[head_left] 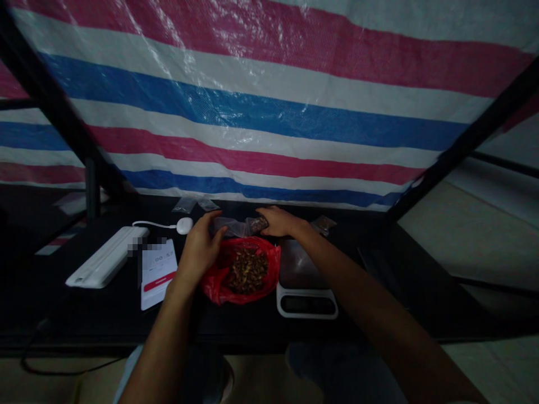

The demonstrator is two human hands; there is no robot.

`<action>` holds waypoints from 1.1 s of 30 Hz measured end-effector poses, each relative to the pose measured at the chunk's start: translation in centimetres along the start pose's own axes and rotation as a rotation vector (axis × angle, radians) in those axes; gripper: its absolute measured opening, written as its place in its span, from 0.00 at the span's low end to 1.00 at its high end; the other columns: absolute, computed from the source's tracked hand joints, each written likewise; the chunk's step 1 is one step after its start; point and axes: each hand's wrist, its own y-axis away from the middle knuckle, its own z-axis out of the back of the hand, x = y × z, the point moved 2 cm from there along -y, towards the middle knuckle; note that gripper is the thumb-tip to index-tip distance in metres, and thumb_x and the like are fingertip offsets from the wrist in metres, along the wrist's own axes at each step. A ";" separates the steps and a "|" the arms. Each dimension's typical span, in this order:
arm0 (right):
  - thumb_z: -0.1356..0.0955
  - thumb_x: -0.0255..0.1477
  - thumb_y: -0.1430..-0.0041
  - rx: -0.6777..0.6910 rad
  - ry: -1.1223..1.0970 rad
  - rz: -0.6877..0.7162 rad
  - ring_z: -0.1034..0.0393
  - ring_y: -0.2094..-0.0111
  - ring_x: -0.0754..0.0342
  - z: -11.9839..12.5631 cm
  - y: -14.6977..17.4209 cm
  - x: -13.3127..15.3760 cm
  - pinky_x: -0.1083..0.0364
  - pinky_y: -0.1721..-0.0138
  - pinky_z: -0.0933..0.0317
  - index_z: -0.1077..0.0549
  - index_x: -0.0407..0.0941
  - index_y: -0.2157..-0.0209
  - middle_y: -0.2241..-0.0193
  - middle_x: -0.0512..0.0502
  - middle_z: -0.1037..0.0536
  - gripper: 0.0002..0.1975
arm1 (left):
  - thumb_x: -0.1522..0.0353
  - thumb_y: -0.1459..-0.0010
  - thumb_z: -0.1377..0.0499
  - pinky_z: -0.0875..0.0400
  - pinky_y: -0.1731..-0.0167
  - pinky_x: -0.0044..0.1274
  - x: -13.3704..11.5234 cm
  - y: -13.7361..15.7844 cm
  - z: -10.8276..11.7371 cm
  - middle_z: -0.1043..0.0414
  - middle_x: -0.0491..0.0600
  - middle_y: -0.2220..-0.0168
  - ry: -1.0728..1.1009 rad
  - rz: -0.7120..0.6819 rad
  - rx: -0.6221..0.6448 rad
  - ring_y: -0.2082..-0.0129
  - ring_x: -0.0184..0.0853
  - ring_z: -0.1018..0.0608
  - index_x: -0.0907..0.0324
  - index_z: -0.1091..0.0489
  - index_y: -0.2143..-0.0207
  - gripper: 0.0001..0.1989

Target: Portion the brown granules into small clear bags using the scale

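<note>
Behind a red plastic bag (273, 272) of brown, dried-looking pieces (248, 270), a clear plastic bag (236, 226) lies stretched between my hands. My left hand (201, 242) curls around its left end, thumb and forefinger on the film. At the other end, where brown contents are bunched, my right hand (275, 221) grips the bag with its fingers closed. Below my right forearm stands a white kitchen scale (307, 303), its metal plate (298, 264) partly hidden by the arm. The scale's display looks dark.
A phone (158, 275) showing a timer lies left of the red bag, beside a white power strip (107, 257) and a white round device (184, 225) on a cable. Small clear bags (185, 204) lie at the back; a filled one (324, 225) lies right. Striped sheeting (269, 134) hangs behind.
</note>
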 end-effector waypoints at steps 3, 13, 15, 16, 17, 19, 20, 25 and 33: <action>0.22 0.25 0.48 -0.014 0.003 -0.012 0.23 0.49 0.37 0.5 -0.3 -0.1 0.44 0.46 0.33 0.20 0.41 0.48 0.51 0.32 0.17 0.23 | 0.63 0.35 0.43 0.34 0.36 0.44 0.1 0.3 -0.5 0.28 0.64 0.39 -0.107 -0.003 -0.012 0.37 0.51 0.26 0.64 0.32 0.39 0.24; 0.24 0.24 0.42 -0.338 -0.216 0.157 0.28 0.45 0.44 2.8 6.7 4.1 0.43 0.42 0.36 0.23 0.44 0.45 0.48 0.38 0.20 0.22 | 0.47 0.40 0.40 0.24 0.54 0.34 -4.9 1.1 0.9 0.17 0.56 0.59 0.436 0.199 0.204 0.57 0.45 0.18 0.62 0.21 0.56 0.27; 0.25 0.23 0.42 -0.350 -0.254 0.155 0.28 0.45 0.45 2.3 7.7 5.0 0.43 0.42 0.36 0.23 0.45 0.46 0.48 0.39 0.20 0.22 | 0.45 0.48 0.33 0.25 0.64 0.28 -5.5 1.4 1.0 0.19 0.51 0.68 0.568 0.257 0.319 0.67 0.39 0.20 0.61 0.21 0.64 0.27; 0.25 0.23 0.43 -0.354 -0.266 0.144 0.28 0.45 0.45 2.1 8.1 5.4 0.43 0.41 0.36 0.23 0.45 0.46 0.48 0.39 0.20 0.22 | 0.46 0.52 0.31 0.26 0.66 0.27 -5.6 1.5 1.1 0.20 0.50 0.70 0.607 0.279 0.349 0.70 0.37 0.21 0.61 0.22 0.67 0.26; 0.24 0.23 0.43 -0.358 -0.280 0.134 0.28 0.44 0.45 1.9 8.4 5.7 0.42 0.41 0.37 0.24 0.46 0.46 0.47 0.39 0.21 0.23 | 0.47 0.55 0.28 0.26 0.68 0.25 -5.6 1.6 1.2 0.21 0.48 0.71 0.633 0.299 0.369 0.71 0.35 0.22 0.60 0.23 0.69 0.25; 0.23 0.25 0.45 -0.364 -0.327 0.122 0.30 0.41 0.44 1.7 9.1 6.3 0.41 0.39 0.38 0.25 0.47 0.44 0.43 0.38 0.23 0.27 | 0.49 0.56 0.27 0.26 0.69 0.24 -5.2 1.7 1.4 0.22 0.47 0.72 0.659 0.331 0.399 0.72 0.33 0.22 0.60 0.23 0.71 0.23; 0.22 0.26 0.46 -0.377 -0.363 0.114 0.31 0.40 0.44 1.8 9.4 6.7 0.42 0.39 0.38 0.26 0.47 0.43 0.41 0.38 0.25 0.29 | 0.50 0.55 0.27 0.27 0.69 0.23 -5.0 1.7 1.5 0.22 0.47 0.72 0.660 0.339 0.411 0.72 0.32 0.22 0.59 0.23 0.71 0.22; 0.26 0.33 0.39 -0.375 -0.636 0.042 0.25 0.60 0.51 2.0 10.3 9.3 0.51 0.56 0.32 0.24 0.44 0.61 0.62 0.46 0.19 0.08 | 0.53 0.48 0.29 0.31 0.73 0.18 -4.6 2.1 2.0 0.21 0.47 0.68 0.634 0.311 0.471 0.70 0.30 0.22 0.59 0.22 0.67 0.18; 0.28 0.32 0.39 -0.202 -0.912 0.022 0.27 0.70 0.56 0.6 10.1 9.5 0.57 0.68 0.36 0.25 0.43 0.68 0.71 0.51 0.21 0.07 | 0.55 0.47 0.29 0.30 0.73 0.17 -5.3 2.5 1.8 0.19 0.48 0.68 0.627 0.319 0.591 0.67 0.33 0.19 0.59 0.20 0.66 0.17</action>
